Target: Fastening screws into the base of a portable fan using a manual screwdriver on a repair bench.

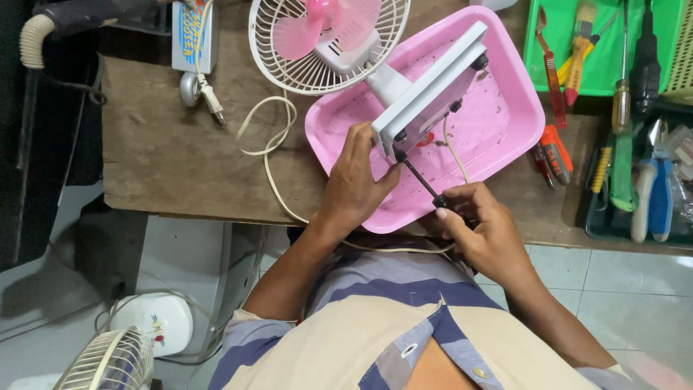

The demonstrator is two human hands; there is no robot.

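A small white desk fan with pink blades lies tipped over a pink plastic tray, its flat white base turned up toward me. My left hand grips the near corner of that base. My right hand is closed around the handle of a thin black screwdriver, whose tip meets the base's lower corner. Black rubber feet sit at the base's corners. The fan's cream power cord loops over the wooden table and runs under my hands.
A worn wooden table holds the tray. A green tray at the top right holds a brush, screwdrivers and pliers; more tools lie in a dark tray at the right. A plug lies at the back left. Another fan stands on the floor.
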